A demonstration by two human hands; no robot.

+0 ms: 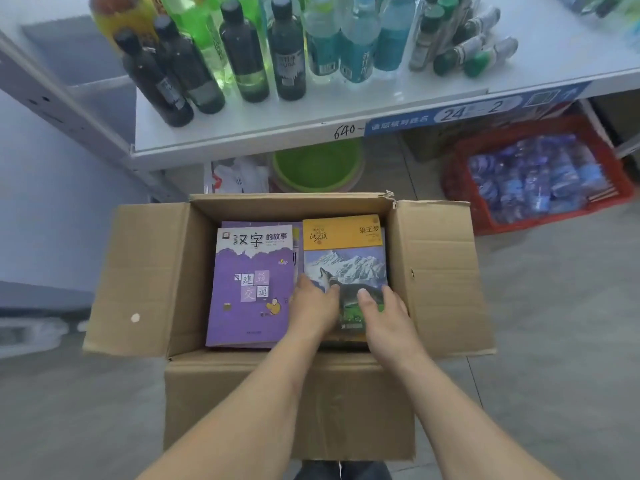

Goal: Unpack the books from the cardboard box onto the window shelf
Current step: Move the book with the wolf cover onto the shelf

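In the centre of the frame, the wolf book (344, 258), yellow-banded with a snowy mountain on its cover, lies on top of the right-hand stack inside the open cardboard box (436, 271). I have both hands on its near end: my left hand (313, 304) wraps the left edge, fingers tucked down into the gap beside the purple book (251, 285), thumb on the cover; my right hand (382, 311) clasps the lower right corner, thumb flat on the cover and fingers over the side. Both hands are gripping that one book, though I cannot tell how far the fingers reach beneath it.

I judge the job barely begun: the box looks full, with more covers showing under the purple book at centre left.

To do this lift well, I would work the fingertips fully under the cover's edge, raise the near end first, and keep the book level so it clears the box wall without dragging its neighbour.

Across the top of the frame runs a white shelf (311, 126) crowded with bottles (239, 53); its bare front strip is the likely landing spot. Below it sit a green basin (317, 164) and, at right, a red crate (540, 181) of blue packets.
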